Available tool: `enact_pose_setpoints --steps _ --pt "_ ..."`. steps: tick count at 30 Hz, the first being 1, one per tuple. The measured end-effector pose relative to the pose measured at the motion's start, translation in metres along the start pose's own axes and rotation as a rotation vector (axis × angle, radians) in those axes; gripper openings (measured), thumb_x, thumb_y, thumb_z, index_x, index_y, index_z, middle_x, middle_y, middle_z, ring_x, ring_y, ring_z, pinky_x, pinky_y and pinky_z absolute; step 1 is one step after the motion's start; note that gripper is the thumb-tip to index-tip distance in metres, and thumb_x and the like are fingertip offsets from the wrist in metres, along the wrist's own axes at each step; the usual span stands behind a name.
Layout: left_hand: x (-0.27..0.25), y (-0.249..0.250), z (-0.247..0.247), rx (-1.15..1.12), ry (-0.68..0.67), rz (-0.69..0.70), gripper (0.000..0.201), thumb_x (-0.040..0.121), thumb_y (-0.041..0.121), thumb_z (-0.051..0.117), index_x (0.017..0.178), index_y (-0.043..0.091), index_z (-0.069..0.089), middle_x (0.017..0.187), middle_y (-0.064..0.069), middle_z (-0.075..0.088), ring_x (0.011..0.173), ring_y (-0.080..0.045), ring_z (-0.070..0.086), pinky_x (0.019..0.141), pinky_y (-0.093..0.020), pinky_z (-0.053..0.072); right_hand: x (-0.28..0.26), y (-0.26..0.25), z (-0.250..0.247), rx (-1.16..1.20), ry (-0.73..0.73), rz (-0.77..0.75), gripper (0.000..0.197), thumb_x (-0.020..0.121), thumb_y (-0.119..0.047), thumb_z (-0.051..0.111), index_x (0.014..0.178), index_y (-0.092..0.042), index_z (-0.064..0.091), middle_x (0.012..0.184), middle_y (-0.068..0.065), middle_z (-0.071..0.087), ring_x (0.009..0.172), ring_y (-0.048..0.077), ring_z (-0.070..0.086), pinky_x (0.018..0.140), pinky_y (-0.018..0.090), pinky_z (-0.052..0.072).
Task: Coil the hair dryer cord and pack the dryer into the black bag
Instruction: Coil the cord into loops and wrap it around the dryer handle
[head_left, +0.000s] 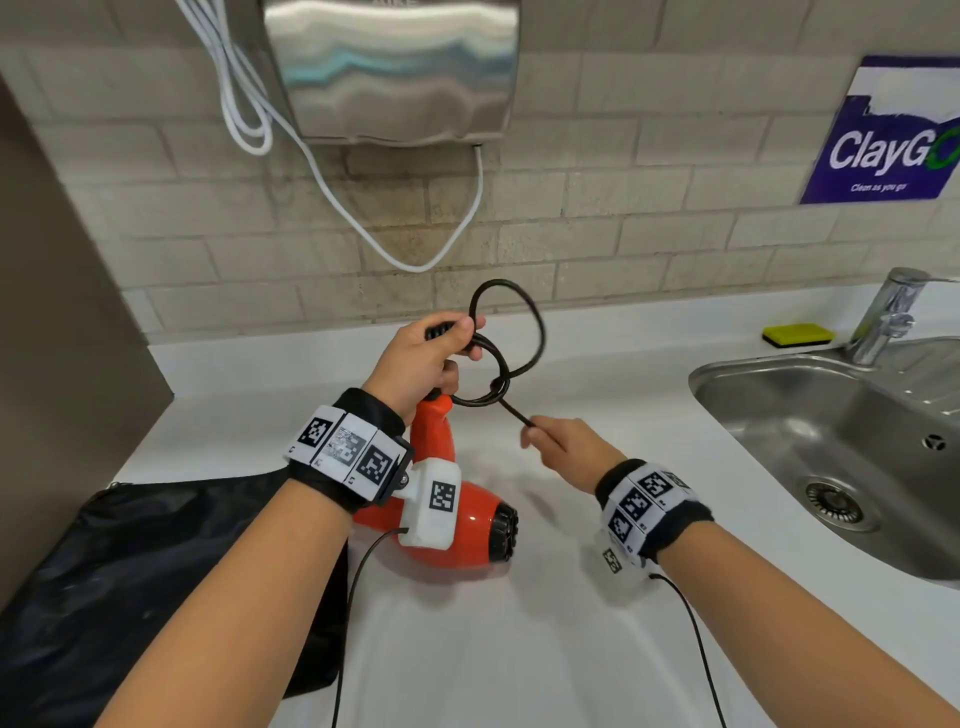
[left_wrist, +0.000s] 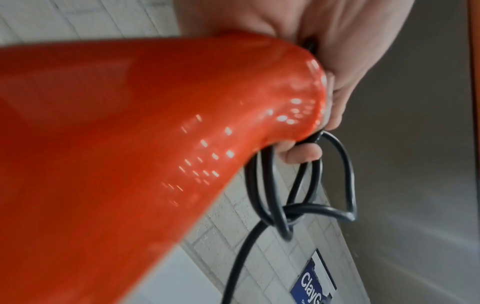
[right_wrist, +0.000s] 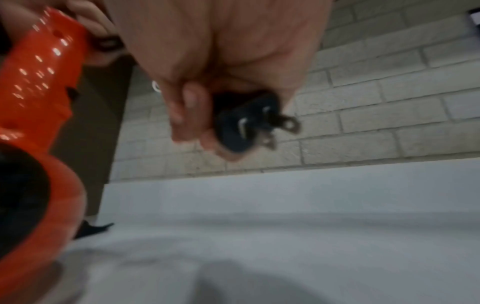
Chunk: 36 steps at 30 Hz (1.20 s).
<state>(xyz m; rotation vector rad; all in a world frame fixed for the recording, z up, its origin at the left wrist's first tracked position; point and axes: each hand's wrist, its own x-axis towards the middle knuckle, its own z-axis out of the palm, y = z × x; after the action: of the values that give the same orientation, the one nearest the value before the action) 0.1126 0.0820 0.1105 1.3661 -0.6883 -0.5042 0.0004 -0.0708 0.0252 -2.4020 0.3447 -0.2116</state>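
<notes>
Evidently the coiling was well advanced: the left hand (head_left: 422, 358) gripped the orange hair dryer (head_left: 457, 512) by its handle together with several loops of cord (head_left: 519, 332) above the surface (head_left: 571, 597), while the right hand (head_left: 566, 449) pinched the plug (right_wrist: 244, 123) end just right of the dryer. Packing was not begun; the black bag (head_left: 156, 571) lay flat left of the dryer, its opening not discernible.

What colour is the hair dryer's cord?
Black. The thin round rubber cord shows best in the head view, looped beside the left hand.
</notes>
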Motion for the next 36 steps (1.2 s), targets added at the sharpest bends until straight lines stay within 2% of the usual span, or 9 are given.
enact_pose_setpoints --steps 4,8,11,16,21,24,29,32,36 --pt "-0.002 0.001 0.001 -0.011 -0.032 -0.003 0.016 0.095 0.02 0.047 0.091 0.015 0.062 0.062 -0.001 0.053 0.036 -0.005 0.026 0.04 -0.015 0.026 0.0 0.02 0.0 -0.207 -0.167 0.351 0.027 0.096 -0.014 0.031 0.098 -0.011 0.057 0.075 -0.002 0.047 0.066 0.014 0.048 0.057 0.018 0.036" --pt "-0.004 0.002 0.003 -0.028 -0.047 -0.002 0.02 0.095 0.022 0.046 0.088 0.011 0.061 0.057 0.0 0.051 0.035 -0.004 0.025 0.039 -0.014 0.024 0.0 0.025 0.002 -0.32 -0.235 0.435 0.032 0.096 -0.014 0.035 0.121 -0.005 0.054 0.094 0.008 0.06 0.076 0.019 0.059 0.066 0.025 0.044" --pt "-0.004 0.001 0.004 -0.02 -0.042 0.006 0.019 0.094 0.022 0.047 0.088 0.01 0.061 0.055 0.001 0.051 0.036 -0.005 0.025 0.039 -0.015 0.023 0.004 0.016 -0.005 -0.127 0.067 0.257 0.029 0.095 -0.012 0.04 0.119 -0.011 0.056 0.117 0.01 0.061 0.095 0.02 0.057 0.082 0.021 0.041" --pt "-0.001 -0.001 0.007 0.017 -0.059 0.017 0.018 0.094 0.021 0.048 0.087 0.01 0.061 0.054 0.001 0.052 0.035 -0.006 0.025 0.04 -0.018 0.021 0.004 -0.059 -0.033 0.344 0.466 -0.19 0.025 0.095 -0.01 0.039 0.108 -0.008 0.061 0.085 -0.008 0.058 0.071 -0.009 0.054 0.063 0.004 0.04" --pt "-0.002 0.001 0.013 0.049 -0.088 0.026 0.017 0.093 0.021 0.049 0.083 0.013 0.06 0.057 -0.004 0.049 0.034 -0.006 0.028 0.04 -0.018 0.023 0.006 -0.092 -0.04 0.542 0.431 -0.255 0.027 0.09 -0.01 0.053 0.065 -0.019 0.054 0.057 -0.011 0.053 0.053 -0.003 0.048 0.059 0.014 0.041" --pt "-0.004 0.002 0.011 0.072 -0.087 0.039 0.018 0.094 0.02 0.048 0.081 0.013 0.059 0.059 -0.006 0.047 0.034 -0.005 0.03 0.04 -0.018 0.025 0.006 -0.089 -0.033 0.552 0.346 -0.278 0.029 0.084 -0.003 0.061 0.061 -0.018 0.05 0.052 -0.011 0.062 0.06 0.004 0.054 0.067 0.018 0.045" --pt "-0.004 0.002 0.008 0.103 -0.095 0.044 0.015 0.092 0.02 0.051 0.081 0.016 0.061 0.061 -0.005 0.046 0.035 -0.004 0.031 0.041 -0.019 0.026 0.012 -0.081 -0.025 0.545 0.336 -0.244 0.026 0.079 -0.01 0.066 0.071 -0.022 0.044 0.075 -0.003 0.06 0.09 0.035 0.059 0.083 0.047 0.043" --pt "-0.006 0.002 0.007 0.131 -0.11 0.044 0.011 0.089 0.02 0.055 0.081 0.015 0.06 0.065 -0.01 0.046 0.036 -0.005 0.033 0.04 -0.017 0.028 0.012 -0.076 -0.021 0.507 0.179 -0.257 0.007 0.088 -0.016 0.055 0.088 -0.018 0.049 0.089 0.003 0.061 0.092 0.026 0.06 0.09 0.042 0.046" --pt "-0.006 0.004 0.009 0.171 -0.092 0.041 0.01 0.084 0.013 0.062 0.075 0.016 0.061 0.048 0.004 0.051 0.035 -0.006 0.035 0.038 -0.016 0.031 0.007 -0.072 -0.019 0.319 0.082 -0.214 0.021 0.096 -0.027 0.039 0.078 -0.028 0.05 0.072 -0.007 0.051 0.067 0.007 0.049 0.062 0.012 0.044"
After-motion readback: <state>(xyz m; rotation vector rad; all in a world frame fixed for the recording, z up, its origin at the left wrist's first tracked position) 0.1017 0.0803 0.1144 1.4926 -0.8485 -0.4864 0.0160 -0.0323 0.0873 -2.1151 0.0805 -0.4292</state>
